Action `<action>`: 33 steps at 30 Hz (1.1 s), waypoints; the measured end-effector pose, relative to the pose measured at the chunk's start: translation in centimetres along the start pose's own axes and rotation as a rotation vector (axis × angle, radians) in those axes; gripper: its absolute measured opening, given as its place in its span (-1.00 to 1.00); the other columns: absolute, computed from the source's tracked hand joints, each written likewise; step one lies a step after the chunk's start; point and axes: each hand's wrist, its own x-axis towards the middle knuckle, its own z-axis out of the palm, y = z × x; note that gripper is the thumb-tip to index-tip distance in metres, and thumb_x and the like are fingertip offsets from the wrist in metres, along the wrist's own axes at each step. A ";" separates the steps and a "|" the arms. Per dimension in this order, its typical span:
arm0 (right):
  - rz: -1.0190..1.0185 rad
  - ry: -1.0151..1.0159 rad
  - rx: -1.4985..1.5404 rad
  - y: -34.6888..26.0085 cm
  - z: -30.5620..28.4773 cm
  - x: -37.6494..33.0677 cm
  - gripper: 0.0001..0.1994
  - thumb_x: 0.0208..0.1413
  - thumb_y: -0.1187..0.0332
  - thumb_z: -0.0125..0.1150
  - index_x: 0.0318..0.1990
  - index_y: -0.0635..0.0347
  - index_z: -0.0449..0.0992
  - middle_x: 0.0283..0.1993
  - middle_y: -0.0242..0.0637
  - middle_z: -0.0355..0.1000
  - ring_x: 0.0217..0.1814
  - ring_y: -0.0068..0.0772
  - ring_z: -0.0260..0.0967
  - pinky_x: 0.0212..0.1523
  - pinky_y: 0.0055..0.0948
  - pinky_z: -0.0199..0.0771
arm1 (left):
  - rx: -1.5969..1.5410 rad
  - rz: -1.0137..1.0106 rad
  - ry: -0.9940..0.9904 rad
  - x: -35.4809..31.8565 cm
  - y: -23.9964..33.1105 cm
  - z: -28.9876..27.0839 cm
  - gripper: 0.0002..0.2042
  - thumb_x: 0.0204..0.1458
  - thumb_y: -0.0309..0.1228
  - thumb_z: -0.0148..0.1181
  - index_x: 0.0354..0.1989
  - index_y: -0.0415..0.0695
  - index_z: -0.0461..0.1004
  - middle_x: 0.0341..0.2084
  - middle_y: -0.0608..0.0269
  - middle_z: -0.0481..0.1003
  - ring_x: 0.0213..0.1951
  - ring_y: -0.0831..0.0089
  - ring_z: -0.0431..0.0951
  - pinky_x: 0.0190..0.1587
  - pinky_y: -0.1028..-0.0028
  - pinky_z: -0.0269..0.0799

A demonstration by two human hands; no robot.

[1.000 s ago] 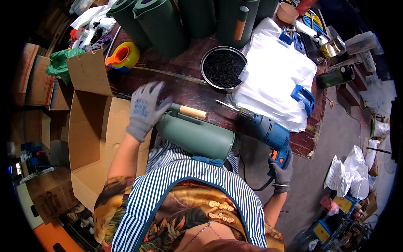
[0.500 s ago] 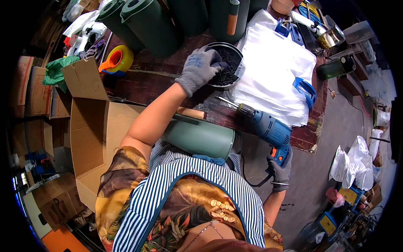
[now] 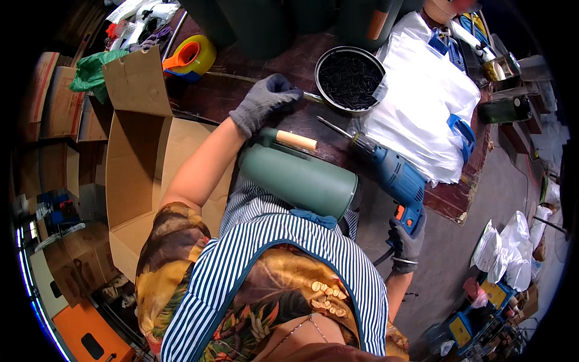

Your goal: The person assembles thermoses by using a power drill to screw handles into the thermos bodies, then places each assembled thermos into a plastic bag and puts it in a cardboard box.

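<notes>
We grasp the blue drill (image 3: 395,175) with our right hand (image 3: 408,240). Our left hand (image 3: 267,104) is pinched near the green vessel (image 3: 301,179); we cannot tell whether it holds anything.

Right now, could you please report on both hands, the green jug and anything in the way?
Right hand gripping blue drill. Left hand pinched, left of bowl, any held piece unclear. Green jug lying on its side, nothing seen on top.
</notes>
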 end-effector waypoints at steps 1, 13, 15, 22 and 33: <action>-0.010 0.010 -0.004 0.1 0.8 0.0 -0.18 -0.14 0.50 0.48 0.32 0.17 0.18 -0.12 -0.27 0.43 -0.32 -0.52 0.45 -0.36 -0.56 0.51 | 0.076 -0.008 -0.056 -0.1 0.7 0.1 -0.79 0.06 -0.29 0.36 -0.32 -0.13 0.49 -0.53 0.36 0.47 -0.51 0.62 0.43 -0.48 0.58 0.38; 0.004 -0.007 0.048 0.0 2.5 -0.5 -0.16 -0.15 0.49 0.49 0.33 0.17 0.16 -0.10 -0.26 0.43 -0.30 -0.50 0.46 -0.34 -0.55 0.53 | -0.157 -0.005 -0.332 1.1 -1.1 -1.7 -0.65 0.08 -0.43 0.28 0.03 -0.27 0.46 -0.26 0.12 0.59 -0.27 0.48 0.58 -0.18 0.55 0.53; -0.009 -0.009 0.052 0.5 2.3 -0.4 -0.16 -0.15 0.50 0.49 0.33 0.17 0.16 -0.10 -0.27 0.43 -0.30 -0.50 0.45 -0.35 -0.56 0.53 | -0.252 0.061 -0.382 0.7 -0.7 -0.9 -0.62 0.08 -0.46 0.27 0.07 -0.28 0.43 -0.23 0.10 0.58 -0.26 0.48 0.58 -0.17 0.55 0.53; -0.007 0.001 -0.008 0.4 2.5 -0.4 -0.16 -0.13 0.45 0.51 0.33 0.16 0.16 -0.10 -0.29 0.41 -0.29 -0.52 0.45 -0.33 -0.56 0.53 | -0.065 -0.055 -0.357 1.0 -0.4 -0.9 -0.68 0.07 -0.42 0.29 -0.02 -0.28 0.51 -0.25 0.18 0.58 -0.26 0.49 0.57 -0.14 0.54 0.51; 0.029 -0.029 0.028 0.8 2.2 -0.5 -0.16 -0.13 0.45 0.52 0.34 0.18 0.15 -0.04 -0.26 0.40 -0.24 -0.49 0.45 -0.26 -0.53 0.54 | 0.309 0.068 -0.166 1.4 -0.1 0.3 -0.77 0.10 -0.39 0.28 -0.14 -0.26 0.56 -0.32 0.25 0.59 -0.33 0.55 0.56 -0.22 0.54 0.51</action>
